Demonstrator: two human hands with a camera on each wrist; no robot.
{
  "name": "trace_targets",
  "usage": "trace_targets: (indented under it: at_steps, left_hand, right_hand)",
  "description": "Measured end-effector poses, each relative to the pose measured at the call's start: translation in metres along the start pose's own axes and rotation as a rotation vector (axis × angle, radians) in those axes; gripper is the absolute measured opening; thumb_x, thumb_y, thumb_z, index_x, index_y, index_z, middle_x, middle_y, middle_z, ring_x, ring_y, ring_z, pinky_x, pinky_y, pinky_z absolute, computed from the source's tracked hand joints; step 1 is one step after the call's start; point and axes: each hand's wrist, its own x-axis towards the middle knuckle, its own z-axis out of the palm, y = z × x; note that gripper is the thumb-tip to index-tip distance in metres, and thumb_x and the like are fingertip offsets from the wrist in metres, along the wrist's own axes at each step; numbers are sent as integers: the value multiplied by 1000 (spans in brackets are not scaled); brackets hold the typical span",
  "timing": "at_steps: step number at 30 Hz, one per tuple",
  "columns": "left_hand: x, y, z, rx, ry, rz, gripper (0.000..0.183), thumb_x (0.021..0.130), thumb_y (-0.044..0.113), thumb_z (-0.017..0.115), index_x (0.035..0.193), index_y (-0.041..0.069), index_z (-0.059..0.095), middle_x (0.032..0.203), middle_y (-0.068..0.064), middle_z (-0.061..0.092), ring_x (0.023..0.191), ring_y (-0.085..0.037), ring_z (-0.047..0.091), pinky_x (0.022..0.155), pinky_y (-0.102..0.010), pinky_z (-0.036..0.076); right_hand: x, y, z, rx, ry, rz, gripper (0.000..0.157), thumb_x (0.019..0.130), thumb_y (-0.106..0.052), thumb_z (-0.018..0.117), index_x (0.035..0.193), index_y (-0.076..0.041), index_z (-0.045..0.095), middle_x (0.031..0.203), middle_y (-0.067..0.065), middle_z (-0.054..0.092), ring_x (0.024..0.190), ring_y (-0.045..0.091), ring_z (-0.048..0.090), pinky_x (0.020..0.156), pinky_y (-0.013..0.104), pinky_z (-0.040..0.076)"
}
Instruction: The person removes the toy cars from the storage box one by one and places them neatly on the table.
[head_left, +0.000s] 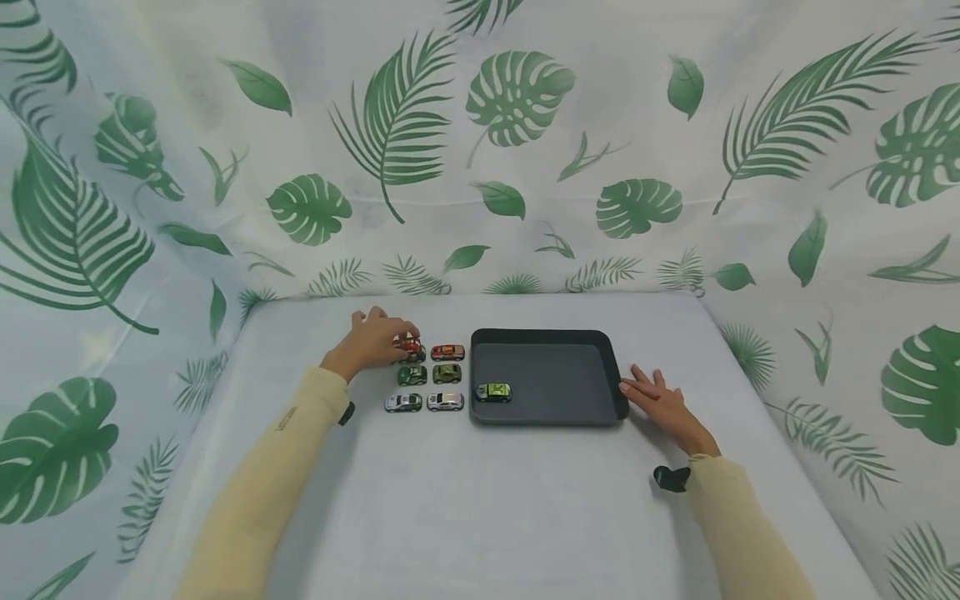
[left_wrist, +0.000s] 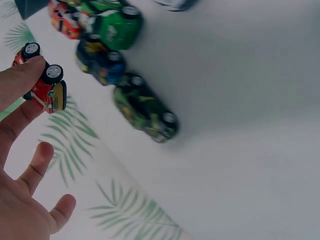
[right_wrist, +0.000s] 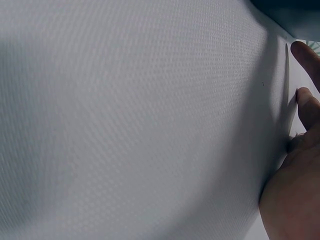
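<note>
Between the thumb and a finger of my left hand is a small red toy car, pinched and raised over the far left of the table. Its other fingers spread loosely in the left wrist view. Close by are a camouflage toy car, a dark blue and yellow toy car and a green toy car. My right hand lies at the right side of a dark grey tray, fingers extended and fingertips right at its rim. A yellow-green toy car sits in the tray's near left corner.
Left of the tray, more toy cars stand in rows: an orange-red one, an olive one, a white one and a silver-green one. A white cloth covers the table. Leaf-print curtains surround it.
</note>
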Motion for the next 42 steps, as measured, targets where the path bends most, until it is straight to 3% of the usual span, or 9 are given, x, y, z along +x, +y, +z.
trace_targets:
  at_steps: [11, 18, 24, 36, 42]
  left_hand:
    - [-24, -24, 18, 8, -12, -38, 34, 97, 20, 83, 131, 19, 78, 107, -1, 76, 115, -36, 51, 101, -66, 30]
    - [-33, -37, 34, 11, -64, -95, 40, 98, 21, 81, 137, 19, 75, 130, -4, 74, 126, -39, 47, 107, -67, 26]
    - [-35, -39, 39, 7, -70, -112, 39, 97, 18, 82, 134, 18, 76, 131, -6, 74, 129, -41, 48, 113, -72, 22]
    - [-39, -41, 42, 27, -86, -127, 40, 98, 18, 81, 137, 17, 74, 133, -6, 73, 130, -40, 47, 115, -73, 20]
    - [-38, -39, 23, -4, -34, -85, 46, 99, 29, 79, 142, 16, 71, 134, -9, 72, 130, -45, 47, 108, -71, 25]
  right_hand:
    - [1, 0, 0, -3, -1, -3, 72, 112, -47, 54, 159, 7, 42, 175, 22, 9, 157, 48, -21, 114, 71, -25]
    - [0, 2, -1, -17, -9, 9, 74, 113, -48, 52, 159, 8, 41, 175, 23, 9, 157, 48, -22, 114, 70, -25]
    - [1, -3, 0, -18, 4, 21, 76, 112, -49, 52, 160, 9, 39, 175, 22, 8, 158, 46, -22, 114, 70, -26]
    - [1, -2, 3, -16, 6, 30, 77, 112, -50, 52, 159, 9, 39, 175, 21, 8, 158, 46, -22, 115, 69, -25]
    - [3, -3, 0, -28, -1, 36, 78, 112, -52, 51, 161, 8, 36, 176, 20, 7, 157, 46, -23, 115, 70, -24]
